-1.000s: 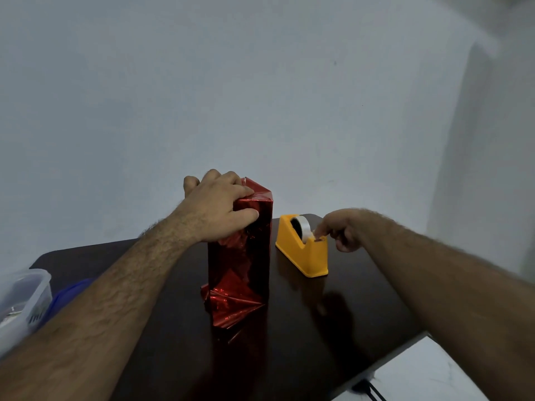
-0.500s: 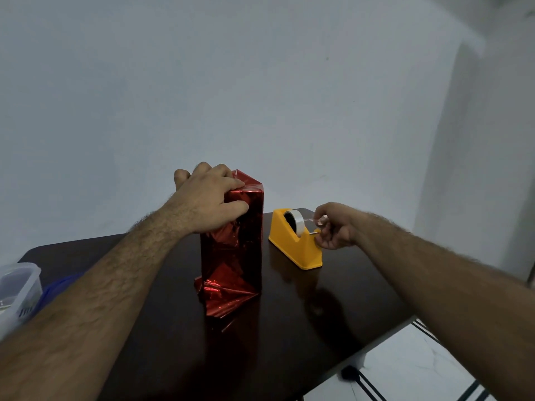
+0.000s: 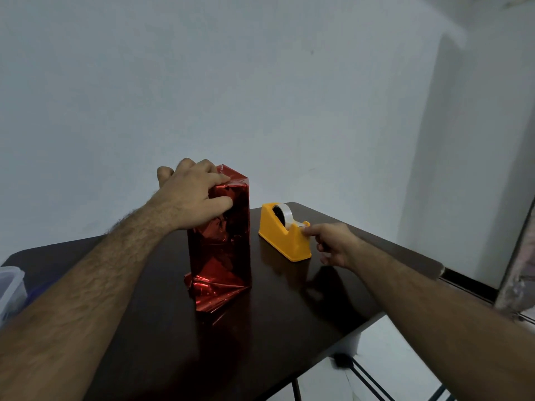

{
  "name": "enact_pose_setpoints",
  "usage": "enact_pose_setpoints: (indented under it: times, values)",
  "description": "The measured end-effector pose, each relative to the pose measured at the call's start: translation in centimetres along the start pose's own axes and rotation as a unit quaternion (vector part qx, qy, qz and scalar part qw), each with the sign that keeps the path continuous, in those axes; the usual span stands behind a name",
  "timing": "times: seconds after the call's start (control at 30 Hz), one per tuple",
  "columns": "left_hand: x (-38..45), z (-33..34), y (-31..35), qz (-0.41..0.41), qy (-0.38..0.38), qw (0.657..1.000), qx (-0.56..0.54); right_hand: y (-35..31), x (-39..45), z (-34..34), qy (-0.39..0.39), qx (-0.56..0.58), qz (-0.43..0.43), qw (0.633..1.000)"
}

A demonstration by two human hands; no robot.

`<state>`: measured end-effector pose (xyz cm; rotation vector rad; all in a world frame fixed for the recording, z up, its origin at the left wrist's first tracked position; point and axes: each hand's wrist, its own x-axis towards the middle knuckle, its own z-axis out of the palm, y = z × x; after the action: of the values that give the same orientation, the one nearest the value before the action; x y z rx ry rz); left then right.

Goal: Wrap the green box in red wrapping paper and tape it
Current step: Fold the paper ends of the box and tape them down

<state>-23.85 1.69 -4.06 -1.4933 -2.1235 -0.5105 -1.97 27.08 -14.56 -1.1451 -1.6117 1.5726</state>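
Left hand (image 3: 194, 195) is clamped over the top of the upright wrapped box (image 3: 221, 230), thumb pressing the front fold flat, probably so the red foil paper (image 3: 215, 293) doesn't spring open up there. Right hand (image 3: 333, 244) has fingertips pinched at the cutter end of the yellow tape dispenser (image 3: 285, 235), just right of the box, seemingly grabbing the tape end. Bottom flap is loose, splayed on the dark table (image 3: 289, 314). No green showing anywhere.

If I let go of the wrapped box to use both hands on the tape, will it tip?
Possibly. The wrapped box stands tall on a narrow end, so a sideways nudge could topple it. Crumpled paper bunched under its base probably makes the footing uneven. The left hand pressing its top folds likely also keeps the springy foil from opening.
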Motion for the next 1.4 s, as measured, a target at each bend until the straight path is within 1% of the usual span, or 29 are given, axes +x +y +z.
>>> enact_pose_setpoints:
  times: [0.2,0.37,0.6,0.67,0.8,0.83,0.9,1.0,1.1,1.2,1.3,1.4]
  values:
    - [0.1,0.1,0.0,0.002,-0.002,1.000,0.007,1.3,1.3,0.5,-0.006,0.035,-0.005,0.999]
    - [0.1,0.3,0.0,0.004,0.002,1.000,0.003,1.9,1.8,0.3,-0.029,0.054,0.027,0.998]
    - [0.0,0.1,0.2,0.004,-0.006,1.000,-0.003,1.6,2.3,0.1,-0.055,0.040,0.068,0.995]
    - [-0.1,0.0,0.2,0.002,-0.009,1.000,-0.009,1.7,2.1,0.1,-0.050,0.033,0.069,0.996]
    - [-0.2,-0.1,0.3,0.000,-0.010,1.000,-0.012,2.0,1.5,-0.5,0.010,0.020,0.047,0.999]
    - [-0.3,-0.1,0.3,0.000,-0.010,1.000,-0.012,1.9,1.2,-0.6,0.010,0.024,0.047,0.999]
    - [-0.2,-0.1,0.4,0.002,-0.012,1.000,-0.012,1.8,0.5,-0.7,-0.017,0.027,0.042,0.999]
    - [-0.2,-0.2,0.4,0.003,-0.017,1.000,-0.010,1.1,-1.4,-0.2,-0.076,0.026,0.003,0.997]
    - [-0.3,-0.1,0.4,0.002,-0.022,1.000,-0.009,-1.2,-3.0,0.7,-0.141,0.040,-0.085,0.986]
    - [-0.4,-0.3,0.4,0.001,-0.029,1.000,-0.010,-4.3,-4.3,1.6,-0.148,0.029,-0.169,0.974]
    - [-0.5,-0.5,0.5,0.003,-0.033,0.999,-0.014,-7.3,-5.4,2.6,-0.142,0.022,-0.233,0.962]
    - [-0.5,-0.8,0.5,0.002,-0.034,0.999,-0.015,-10.2,-6.4,3.6,-0.125,-0.022,-0.285,0.950]
